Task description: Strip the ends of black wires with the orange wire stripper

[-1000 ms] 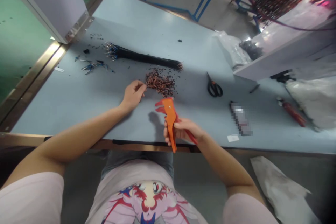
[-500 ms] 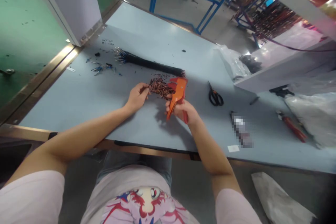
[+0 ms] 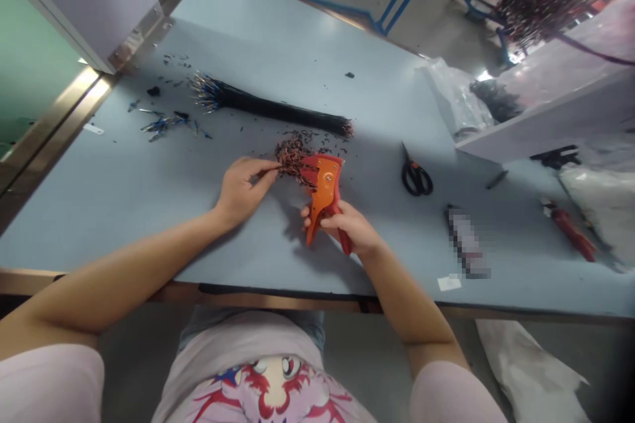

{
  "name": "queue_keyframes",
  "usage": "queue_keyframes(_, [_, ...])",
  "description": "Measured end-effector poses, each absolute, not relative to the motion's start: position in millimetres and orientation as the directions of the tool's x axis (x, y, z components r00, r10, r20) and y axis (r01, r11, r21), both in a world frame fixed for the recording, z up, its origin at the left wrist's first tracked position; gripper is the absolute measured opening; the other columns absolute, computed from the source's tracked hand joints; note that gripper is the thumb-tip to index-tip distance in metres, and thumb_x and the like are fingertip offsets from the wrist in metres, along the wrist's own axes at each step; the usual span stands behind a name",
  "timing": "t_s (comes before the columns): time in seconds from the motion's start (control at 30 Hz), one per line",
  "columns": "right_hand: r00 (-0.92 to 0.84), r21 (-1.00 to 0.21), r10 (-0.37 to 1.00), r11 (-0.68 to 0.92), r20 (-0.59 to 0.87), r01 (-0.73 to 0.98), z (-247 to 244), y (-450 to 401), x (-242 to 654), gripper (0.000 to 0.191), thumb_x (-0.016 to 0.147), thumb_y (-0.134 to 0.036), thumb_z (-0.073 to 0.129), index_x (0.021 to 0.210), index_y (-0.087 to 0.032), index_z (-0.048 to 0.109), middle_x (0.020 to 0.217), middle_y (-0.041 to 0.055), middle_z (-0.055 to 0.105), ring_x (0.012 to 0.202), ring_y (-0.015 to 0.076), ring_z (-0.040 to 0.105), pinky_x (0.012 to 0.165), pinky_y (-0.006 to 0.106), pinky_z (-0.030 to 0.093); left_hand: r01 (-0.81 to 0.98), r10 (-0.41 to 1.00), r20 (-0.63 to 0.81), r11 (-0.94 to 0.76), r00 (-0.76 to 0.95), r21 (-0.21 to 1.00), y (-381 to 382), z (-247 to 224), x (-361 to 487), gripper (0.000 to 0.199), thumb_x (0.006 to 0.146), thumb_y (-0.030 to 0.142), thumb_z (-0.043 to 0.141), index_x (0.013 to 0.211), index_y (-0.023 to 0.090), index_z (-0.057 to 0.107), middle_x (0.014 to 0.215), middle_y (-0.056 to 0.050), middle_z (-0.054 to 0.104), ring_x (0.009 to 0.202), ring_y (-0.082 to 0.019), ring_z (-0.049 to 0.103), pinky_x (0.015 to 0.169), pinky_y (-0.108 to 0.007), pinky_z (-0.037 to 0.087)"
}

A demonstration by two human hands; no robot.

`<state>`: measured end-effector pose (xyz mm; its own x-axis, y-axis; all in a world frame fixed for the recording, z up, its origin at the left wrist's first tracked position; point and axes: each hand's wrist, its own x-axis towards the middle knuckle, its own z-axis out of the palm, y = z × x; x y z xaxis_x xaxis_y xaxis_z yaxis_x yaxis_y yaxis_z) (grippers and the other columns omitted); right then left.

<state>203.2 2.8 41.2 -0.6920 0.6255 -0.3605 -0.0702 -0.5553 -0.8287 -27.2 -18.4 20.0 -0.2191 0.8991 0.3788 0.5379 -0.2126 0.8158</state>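
Tabletop spanned under both hands. Black wire bundle lay beyond them: blue-tipped end farther left, coppery end beyond the right hand. Looked bendy, probably light; mid-length seemed the safe hold, clear of the splayed ends.

Orange-and-red hand tool was in the right hand, nose aimed at the left hand. Looked rigid, sturdy, easy one-handed; lower handles were the sensible hold, fingers clear of the nose.

Scrap pile sat just past the left fingertips, partly behind the nose. Loose, light bits, likely to scatter if brushed; contact with the tool unclear.

Pose: right forearm angled in from the near right, fingers wrapped round the handles. Left forearm reached in from the left, palm low, thumb and index tips drawn together. Couldn't tell if they pinched a thin piece; too small.
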Motion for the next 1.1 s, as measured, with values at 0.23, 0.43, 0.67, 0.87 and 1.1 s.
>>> queue_keyframes(0.23, [-0.666, -0.863, 0.657, -0.504, -0.354, -0.038, 53.0, -1.2, 200.4, 0.039, 0.077, -0.025, 0.065, 0.113, -0.015, 0.056, 0.09, 0.007, 0.063, 0.072, 0.0172, 0.06, 0.062, 0.033, 0.055, 0.642, 0.874, 0.465, -0.277, -0.141, 0.715, -23.9, 25.1, -23.4, 0.015, 0.083, 0.028, 0.058, 0.086, 0.022, 0.072, 0.064, 0.0, 0.063, 0.063, -0.014, 0.051, 0.07, -0.028, 0.04])
queue_keyframes(0.43, [-0.709, -0.881, 0.601, -0.468, -0.368, 0.061, 59.1, -5.2, 202.6, 0.043, 0.078, -0.03, 0.067, 0.115, -0.013, 0.055, 0.093, 0.0097, 0.064, 0.074, 0.0188, 0.062, 0.06, 0.031, 0.054, 0.647, 0.86, 0.497, -0.316, -0.114, 0.694, -25.5, 30.1, -23.2, 0.014, 0.083, 0.027, 0.057, 0.082, 0.021, 0.07, 0.059, 0.001, 0.06, 0.06, -0.013, 0.049, 0.069, -0.028, 0.039])
queue_keyframes(0.67, [-0.743, -0.881, 0.587, -0.474, -0.32, 0.005, 60.4, -8.4, 202.5, 0.037, 0.08, -0.03, 0.066, 0.111, -0.012, 0.056, 0.092, 0.0103, 0.065, 0.072, 0.0191, 0.064, 0.058, 0.032, 0.055, 0.613, 0.78, 0.62, -0.447, -0.09, 0.651, -28.0, 32.4, -21.1, 0.01, 0.083, 0.023, 0.058, 0.081, 0.02, 0.068, 0.059, 0.002, 0.058, 0.06, -0.011, 0.049, 0.065, -0.027, 0.04])
queue_keyframes(0.87, [-0.751, -0.874, 0.578, -0.487, -0.318, -0.004, 61.7, -8.6, 202.8, 0.033, 0.081, -0.032, 0.066, 0.106, -0.012, 0.057, 0.088, 0.0097, 0.066, 0.069, 0.0189, 0.065, 0.054, 0.031, 0.056, 0.605, 0.753, 0.651, -0.474, -0.098, 0.639, -29.7, 33.3, -19.6, 0.007, 0.082, 0.021, 0.06, 0.081, 0.02, 0.067, 0.061, 0.002, 0.059, 0.061, -0.011, 0.05, 0.065, -0.027, 0.04])
queue_keyframes(1.1, [-0.743, -0.884, 0.577, -0.465, -0.339, 0.042, 59.9, -9.9, 204.5, 0.032, 0.079, -0.033, 0.067, 0.103, -0.013, 0.058, 0.084, 0.0076, 0.064, 0.069, 0.0177, 0.063, 0.058, 0.033, 0.056, 0.609, 0.761, 0.642, -0.467, -0.092, 0.641, -30.7, 33.7, -19.1, 0.007, 0.082, 0.022, 0.06, 0.081, 0.019, 0.067, 0.062, 0.002, 0.061, 0.06, -0.011, 0.051, 0.065, -0.027, 0.04])
